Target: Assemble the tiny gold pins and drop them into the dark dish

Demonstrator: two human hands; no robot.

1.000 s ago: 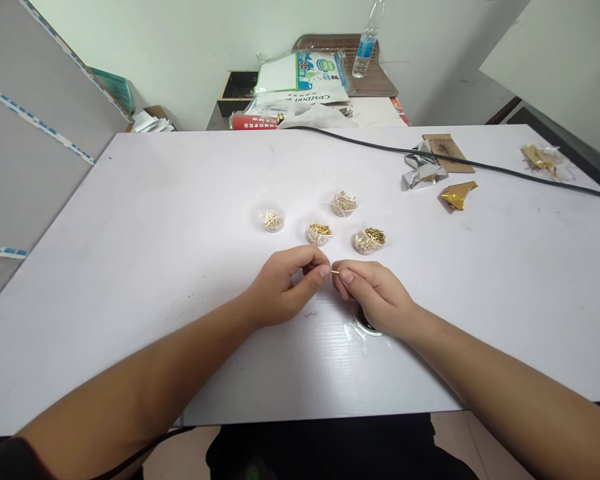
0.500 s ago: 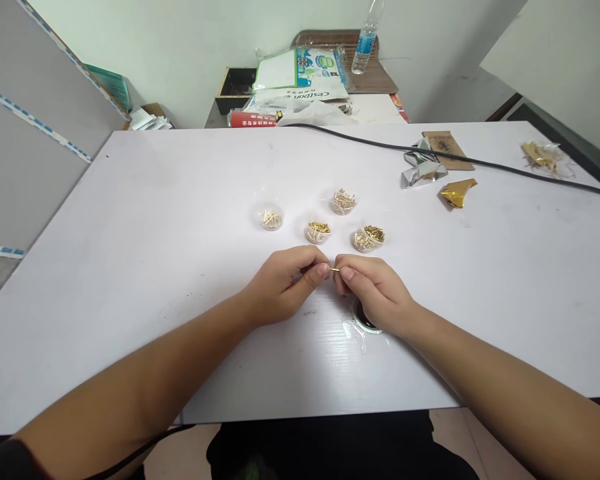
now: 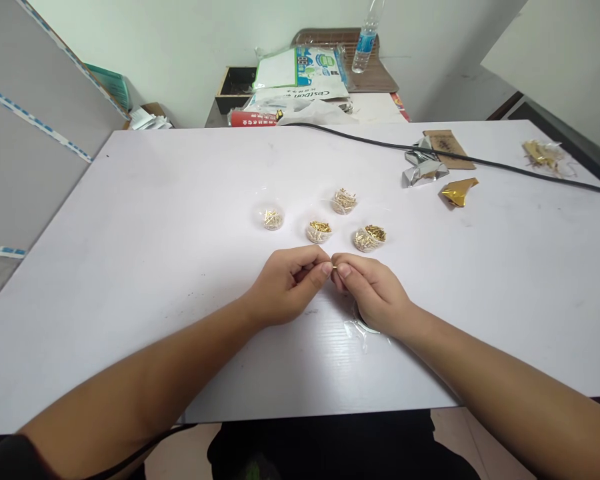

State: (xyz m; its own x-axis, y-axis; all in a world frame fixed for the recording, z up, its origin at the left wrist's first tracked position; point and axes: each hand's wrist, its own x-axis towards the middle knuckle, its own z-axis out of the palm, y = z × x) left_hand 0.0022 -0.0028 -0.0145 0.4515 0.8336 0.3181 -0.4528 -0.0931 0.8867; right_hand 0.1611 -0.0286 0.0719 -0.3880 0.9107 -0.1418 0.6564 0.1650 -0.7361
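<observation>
The white table [image 3: 130, 227] takes up most of the view. Over it, the left forearm [image 3: 165, 370] comes in from eight o'clock and the right forearm [image 3: 495, 360] from four, and the left hand [image 3: 287, 287] and right hand [image 3: 377, 290] meet at the clock's centre. Around that point, a right cup [image 3: 364, 245] stands at two o'clock, a far cup [image 3: 344, 209] at twelve, a middle cup [image 3: 319, 237] at eleven and a left cup [image 3: 261, 217] at ten. A pale-rimmed round item [image 3: 365, 327], mostly hidden by the right hand, lies at five. Smallest is the gold-coloured piece [image 3: 335, 267], held between both hands' fingertips; it's too small to tell whether it's one part or two joined end to end.

With so little showing, it could slip or twist away if one pinch loosens or the two push out of line.

Both hands are narrowed to a pinch, thumbs uppermost, knuckles turned outward, other fingers curled in.
</observation>
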